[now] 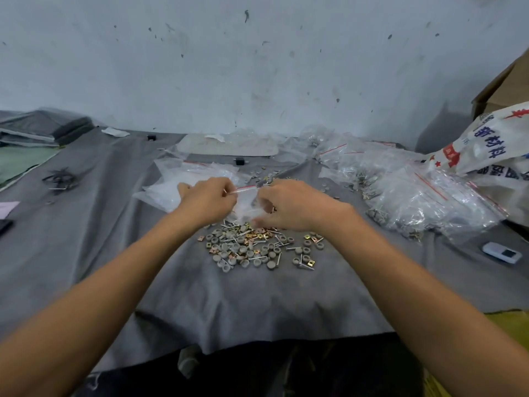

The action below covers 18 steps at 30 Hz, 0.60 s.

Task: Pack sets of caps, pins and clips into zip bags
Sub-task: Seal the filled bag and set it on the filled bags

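Both hands, left hand (206, 199) and right hand (289, 204), pinch a zip bag (245, 202) by its mouth | risk: a loosened pinch could spill the set onto the parts pile (259, 247)

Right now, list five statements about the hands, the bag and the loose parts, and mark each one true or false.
1. The left hand and the right hand both pinch one small zip bag. True.
2. The pile of loose parts lies on a bare wooden board. False: it lies on a grey cloth.
3. The filled bags are heaped on the person's right. True.
4. The seal strip of the zip bag is blue. False: it is red.
5. A white device lies on the cloth at the right. True.
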Tool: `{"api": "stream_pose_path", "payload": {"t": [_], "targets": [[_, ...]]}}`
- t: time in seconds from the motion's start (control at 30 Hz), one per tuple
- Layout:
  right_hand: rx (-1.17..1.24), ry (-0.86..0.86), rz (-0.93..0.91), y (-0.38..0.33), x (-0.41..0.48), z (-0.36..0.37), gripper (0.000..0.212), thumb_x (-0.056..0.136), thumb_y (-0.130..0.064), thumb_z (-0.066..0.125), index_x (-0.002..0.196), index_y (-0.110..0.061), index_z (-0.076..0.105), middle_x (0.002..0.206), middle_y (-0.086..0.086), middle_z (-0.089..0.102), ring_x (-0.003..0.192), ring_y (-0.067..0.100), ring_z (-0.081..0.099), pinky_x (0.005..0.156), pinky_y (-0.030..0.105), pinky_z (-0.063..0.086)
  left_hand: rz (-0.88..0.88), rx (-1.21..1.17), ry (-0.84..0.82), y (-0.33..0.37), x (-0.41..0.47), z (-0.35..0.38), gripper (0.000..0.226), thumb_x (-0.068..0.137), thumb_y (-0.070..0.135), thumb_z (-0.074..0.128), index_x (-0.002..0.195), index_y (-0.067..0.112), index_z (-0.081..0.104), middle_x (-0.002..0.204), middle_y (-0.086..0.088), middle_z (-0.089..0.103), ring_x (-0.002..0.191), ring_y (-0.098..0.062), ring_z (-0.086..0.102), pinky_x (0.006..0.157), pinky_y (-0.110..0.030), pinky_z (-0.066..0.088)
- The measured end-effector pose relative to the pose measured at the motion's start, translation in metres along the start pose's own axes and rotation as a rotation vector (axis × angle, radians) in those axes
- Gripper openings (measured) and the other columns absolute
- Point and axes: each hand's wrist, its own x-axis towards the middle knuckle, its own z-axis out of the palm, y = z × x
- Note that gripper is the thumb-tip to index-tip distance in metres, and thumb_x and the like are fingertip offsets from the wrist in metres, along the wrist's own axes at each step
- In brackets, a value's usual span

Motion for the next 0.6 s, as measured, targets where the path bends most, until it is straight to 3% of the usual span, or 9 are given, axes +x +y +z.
{"api": "stream_pose_path", "payload": {"t": [0.07,0.17,0.2,0.27,0.37,0.43,0.47,0.53,0.6], "targets": [[0.020,0.057,-0.008,-0.002,-0.002,-0.001,0.045,0.090,-0.063,0.060,0.089,-0.019,0.053,0.091,-0.001,0.053,0.081,0.020,0.051,0.068,0.037,0.040,0.032,-0.322,-0.201,0.004,-0.003,-0.002,0.006,0.099,0.025,0.053,0.093,0.024,0.055,0.089,-0.004,0.070,0.079,-0.021,0.062,0.076,-0.041,0.051],[0.106,0.159,-0.029,-0.003,-0.005,0.003,0.044,0.088,-0.061,0.066,0.098,-0.021,0.051,0.104,-0.001,0.055,0.090,0.021,0.054,0.073,0.035,0.043,0.016,-0.781,-0.441,0.013,-0.011,-0.003,0.007,0.099,0.005,0.050,0.096,0.012,0.050,0.073,-0.004,0.066,0.063,-0.011,0.066,0.046,-0.020,0.047],[0.209,0.209,-0.031,-0.002,-0.007,0.007,0.049,0.084,-0.061,0.071,0.110,-0.025,0.050,0.117,-0.001,0.057,0.103,0.020,0.057,0.081,0.034,0.045,0.004,-0.873,-0.476,0.014,-0.013,-0.002,0.010,0.100,0.002,0.047,0.094,0.009,0.052,0.070,-0.004,0.066,0.066,-0.013,0.070,0.046,-0.018,0.049],[0.492,0.301,0.002,0.001,-0.014,0.012,0.091,0.071,-0.064,0.082,0.144,-0.041,0.033,0.150,-0.005,0.046,0.134,0.008,0.045,0.100,0.023,0.039,-0.040,-1.061,-0.526,0.013,-0.013,-0.001,0.019,0.100,0.000,0.050,0.088,0.009,0.062,0.082,-0.009,0.074,0.077,-0.019,0.074,0.054,-0.023,0.058],[0.793,0.245,0.157,0.014,-0.026,0.029,0.132,0.055,-0.067,0.091,0.152,-0.059,0.001,0.165,-0.013,0.023,0.142,-0.003,0.028,0.111,0.025,0.027,-0.070,-1.394,-0.632,0.006,-0.012,-0.001,0.027,0.088,0.006,0.060,0.073,0.017,0.079,0.105,-0.015,0.076,0.087,-0.023,0.075,0.069,-0.030,0.064],[0.861,0.147,0.237,0.025,-0.034,0.046,0.120,0.063,-0.053,0.093,0.152,-0.055,0.014,0.154,-0.016,0.037,0.123,-0.013,0.047,0.105,0.023,0.042,-0.095,-1.503,-0.655,0.000,-0.013,0.001,0.023,0.084,0.012,0.060,0.075,0.017,0.081,0.107,-0.015,0.076,0.088,-0.022,0.076,0.067,-0.029,0.063],[0.854,0.160,0.262,0.029,-0.037,0.054,0.098,0.070,-0.040,0.090,0.147,-0.051,0.031,0.145,-0.015,0.048,0.104,-0.016,0.056,0.090,0.018,0.050,-0.115,-1.484,-0.633,-0.004,-0.012,0.004,0.022,0.086,0.012,0.061,0.078,0.016,0.081,0.105,-0.015,0.076,0.088,-0.022,0.076,0.066,-0.028,0.063],[0.742,0.312,0.324,0.036,-0.038,0.071,0.052,0.081,-0.016,0.075,0.117,-0.048,0.056,0.109,-0.005,0.068,0.075,-0.003,0.061,0.065,0.024,0.053,-0.141,-1.222,-0.492,-0.016,-0.009,0.015,0.017,0.093,0.001,0.059,0.089,0.010,0.072,0.097,-0.016,0.077,0.081,-0.023,0.076,0.064,-0.031,0.063],[0.608,0.484,0.384,0.045,-0.039,0.083,0.038,0.085,-0.005,0.068,0.106,-0.037,0.062,0.086,-0.004,0.061,0.072,0.008,0.057,0.068,0.034,0.049,-0.123,-0.843,-0.337,-0.027,-0.009,0.026,0.011,0.099,-0.003,0.051,0.097,0.007,0.056,0.083,-0.016,0.075,0.067,-0.026,0.073,0.053,-0.034,0.059]]}}
